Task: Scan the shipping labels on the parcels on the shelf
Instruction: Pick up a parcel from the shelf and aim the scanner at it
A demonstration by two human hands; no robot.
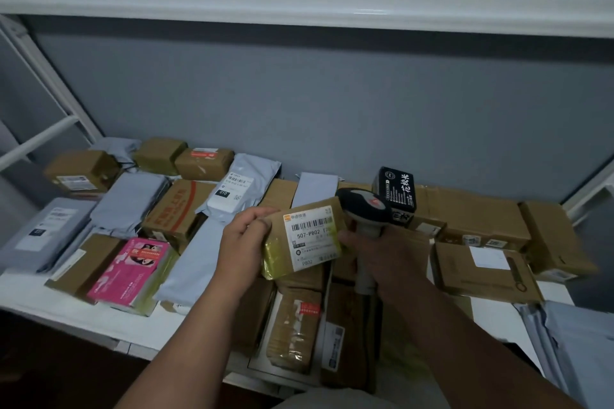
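My left hand (244,244) grips a small brown taped parcel (307,237) by its left end and holds it above the shelf. Its white shipping label (312,236), with a barcode and "507-P802", faces up toward me. My right hand (382,259) grips the grey handle of a handheld barcode scanner (365,209). The scanner's dark head sits just above and right of the parcel's top right corner, very close to it. Whether the scanner touches the parcel I cannot tell.
A white shelf (66,307) carries many parcels: brown boxes (485,271), grey mailer bags (129,199), a pink package (131,271) and a black box (397,189) standing behind the scanner. A grey wall lies behind and a white upper shelf rail (299,8) overhead.
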